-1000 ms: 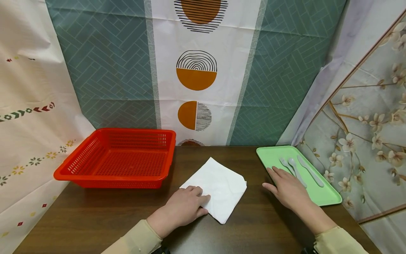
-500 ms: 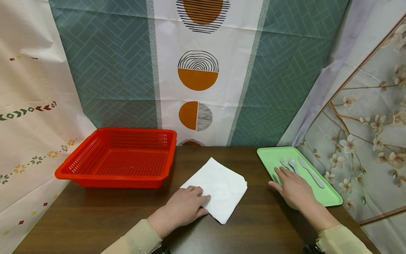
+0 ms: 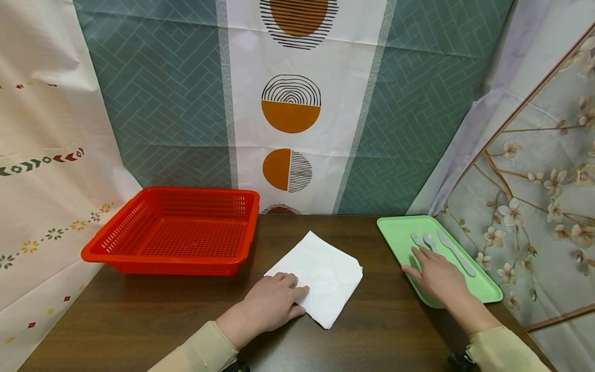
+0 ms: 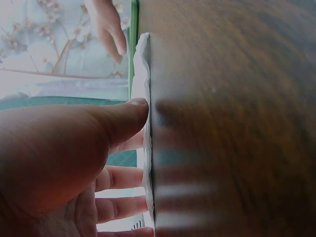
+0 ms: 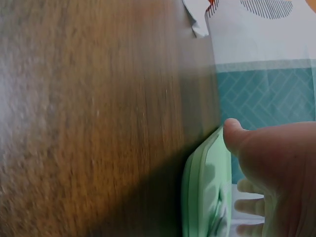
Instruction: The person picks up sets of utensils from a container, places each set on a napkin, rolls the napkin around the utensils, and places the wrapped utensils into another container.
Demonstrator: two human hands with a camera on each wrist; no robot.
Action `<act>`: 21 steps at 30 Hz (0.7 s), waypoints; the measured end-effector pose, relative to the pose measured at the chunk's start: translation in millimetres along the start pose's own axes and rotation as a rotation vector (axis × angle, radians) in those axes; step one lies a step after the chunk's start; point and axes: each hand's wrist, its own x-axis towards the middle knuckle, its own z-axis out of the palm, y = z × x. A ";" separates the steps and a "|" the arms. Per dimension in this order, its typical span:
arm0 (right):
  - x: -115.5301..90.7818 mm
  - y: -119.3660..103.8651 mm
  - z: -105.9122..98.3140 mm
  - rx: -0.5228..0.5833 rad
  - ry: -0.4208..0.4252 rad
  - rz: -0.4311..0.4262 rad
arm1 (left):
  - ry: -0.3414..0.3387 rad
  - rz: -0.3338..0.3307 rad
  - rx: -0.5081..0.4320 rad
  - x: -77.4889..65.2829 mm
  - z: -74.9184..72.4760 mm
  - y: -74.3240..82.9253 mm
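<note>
A folded white napkin [image 3: 327, 274] lies flat at mid-table, one corner pointing to the back. My left hand [image 3: 271, 302] rests on its left edge; in the left wrist view its straight fingertips and thumb touch the layered edge of the napkin [image 4: 142, 74]. At the right, my right hand [image 3: 439, 276] hovers over the near left part of a light green tray [image 3: 481, 292], fingers extended and holding nothing. On the tray lie a pale fork [image 3: 416, 238], a spoon [image 3: 429, 241] and a knife [image 3: 457, 254]. The right hand hides the lower ends of fork and spoon.
A red plastic basket [image 3: 186, 267] with slotted walls stands at the back left of the brown wooden table [image 3: 139, 320]. Patterned cloths [image 3: 186, 103] hang behind the table and along both sides.
My right hand has moved to the right, from the tray's left edge to over the tray. My left hand and the napkin have stayed in place.
</note>
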 end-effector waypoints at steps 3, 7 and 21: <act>1.7 6.6 2.7 0.007 -0.010 0.016 | 0.000 0.001 0.004 -0.1 0.5 -0.3; 2.8 14.7 5.6 0.020 -0.024 0.040 | 0.002 0.004 0.008 -0.5 0.4 -0.5; 5.7 25.8 4.1 0.019 -0.029 0.057 | 0.015 0.007 0.014 -0.5 0.2 -0.5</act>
